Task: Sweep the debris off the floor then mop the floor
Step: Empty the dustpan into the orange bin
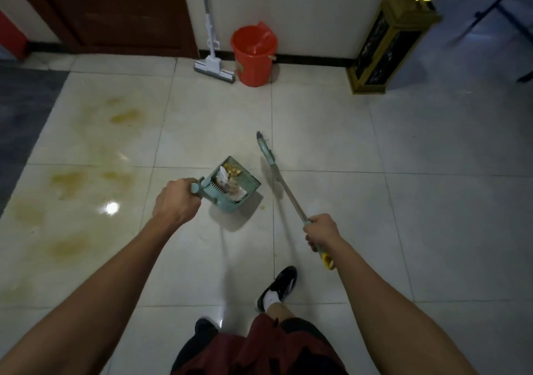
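Floor (331, 132): pale glossy tiles with thin grout lines, a bright light glare at left, and yellowish-brown stains (72, 178) spread over the left tiles from the upper left down toward the lower left.
Door (115, 8): dark brown, shut, in the far wall at upper left.
Stand (386, 45): tall black box with gold trim, tilted in this wide view, on the floor against the far wall at right.
Bucket (253, 55): orange-red plastic, upright at the base of the far wall, just right of the mop head.
Mop (213, 57): grey handle leaning on the wall, white bracket, flat sponge head resting on the floor and touching or nearly touching the bucket.
Broom (284, 185): long thin shaft slanting from the right hand up to a teal head near the middle of the floor, seen edge-on; yellow cap at the near end of the grip.
Dustpan (233, 185): teal, with comb teeth along one edge, lifted clear of the floor so its shadow falls below it; just left of the broom shaft.
Debris (230, 177): crumpled white paper and yellow crumbs lying inside the dustpan.
Crumb (263, 207): one small yellow bit on the tile just right of the dustpan.
Left hand (177, 201): fingers curled round the dustpan's handle stub.
Right hand (323, 231): fingers wrapped round the broom's teal grip, above the yellow cap.
Shoe (281, 285): black, with a white sock, on the tile near the bottom centre.
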### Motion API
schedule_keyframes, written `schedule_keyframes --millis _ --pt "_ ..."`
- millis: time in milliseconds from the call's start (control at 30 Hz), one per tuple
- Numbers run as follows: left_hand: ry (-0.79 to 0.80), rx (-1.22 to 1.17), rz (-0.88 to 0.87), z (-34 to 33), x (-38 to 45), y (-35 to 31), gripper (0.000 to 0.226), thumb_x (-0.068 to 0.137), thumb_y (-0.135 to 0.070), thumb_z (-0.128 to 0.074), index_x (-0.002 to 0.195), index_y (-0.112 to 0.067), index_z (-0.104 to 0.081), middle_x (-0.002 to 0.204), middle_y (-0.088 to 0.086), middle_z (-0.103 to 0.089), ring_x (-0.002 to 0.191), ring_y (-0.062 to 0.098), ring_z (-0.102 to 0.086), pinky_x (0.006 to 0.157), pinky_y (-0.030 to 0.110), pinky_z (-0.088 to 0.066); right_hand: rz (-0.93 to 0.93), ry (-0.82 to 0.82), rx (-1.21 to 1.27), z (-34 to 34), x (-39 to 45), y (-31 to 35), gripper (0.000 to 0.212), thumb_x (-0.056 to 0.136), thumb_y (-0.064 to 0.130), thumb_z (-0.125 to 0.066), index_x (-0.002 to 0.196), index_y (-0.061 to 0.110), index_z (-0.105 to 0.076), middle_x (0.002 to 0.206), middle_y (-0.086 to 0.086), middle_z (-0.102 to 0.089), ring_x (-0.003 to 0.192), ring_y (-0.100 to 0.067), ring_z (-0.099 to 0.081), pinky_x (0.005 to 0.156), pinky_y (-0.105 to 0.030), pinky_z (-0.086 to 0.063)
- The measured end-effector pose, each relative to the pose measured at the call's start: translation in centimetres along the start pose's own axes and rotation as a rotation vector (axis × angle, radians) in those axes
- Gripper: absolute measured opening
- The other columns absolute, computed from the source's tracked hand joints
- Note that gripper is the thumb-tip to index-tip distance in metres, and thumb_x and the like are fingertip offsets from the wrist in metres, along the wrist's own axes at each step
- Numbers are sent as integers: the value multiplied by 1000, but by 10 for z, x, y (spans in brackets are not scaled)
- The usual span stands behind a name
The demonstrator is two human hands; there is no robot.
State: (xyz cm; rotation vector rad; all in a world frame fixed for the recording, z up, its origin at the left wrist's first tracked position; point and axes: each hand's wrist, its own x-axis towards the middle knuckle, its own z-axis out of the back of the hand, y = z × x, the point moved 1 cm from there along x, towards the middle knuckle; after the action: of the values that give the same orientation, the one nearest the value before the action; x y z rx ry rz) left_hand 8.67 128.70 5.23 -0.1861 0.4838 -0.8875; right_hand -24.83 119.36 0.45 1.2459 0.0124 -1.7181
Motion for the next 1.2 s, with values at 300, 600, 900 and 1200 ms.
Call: schedule_keyframes --millis 300,600,900,1200 --pt "-32 -81 -45 -8 87 -123 9 85 -23 -61 84 -29 -68 79 1 -69 71 27 -65 68 44 -60 -38 -58 94 118 73 34 19 87 5 -51 87 -5 -67 58 -15 -60 44 -23 -54 43 -26 -46" --pt "-58 -169 -64 -6 188 -216 7 88 -27 -65 85 -33 -67 76 -2 -67 70 26 -64 69 44 -60 -60 -95 177 184 187 119 26 88 -3 -44 103 -16 -61 54 -19 -58 41 -24 -52 45 -30 -47" --pt "-67 -183 -112 23 299 -301 9 85 -24 -63 80 -30 -66 74 -3 -66 68 24 -63 65 40 -58 -61 -95 160 254 277 226 20 87 -10 -47 104 -16 -56 67 -23 -59 45 -27 -54 49 -32 -46" --pt "-179 -278 -45 63 386 -371 10 83 -22 -62 75 -26 -66 70 -1 -65 66 25 -62 58 34 -52 -27 0 130 310 375 310 28 89 -11 -59 115 -21 -57 83 -23 -56 48 -23 -48 46 -29 -42"
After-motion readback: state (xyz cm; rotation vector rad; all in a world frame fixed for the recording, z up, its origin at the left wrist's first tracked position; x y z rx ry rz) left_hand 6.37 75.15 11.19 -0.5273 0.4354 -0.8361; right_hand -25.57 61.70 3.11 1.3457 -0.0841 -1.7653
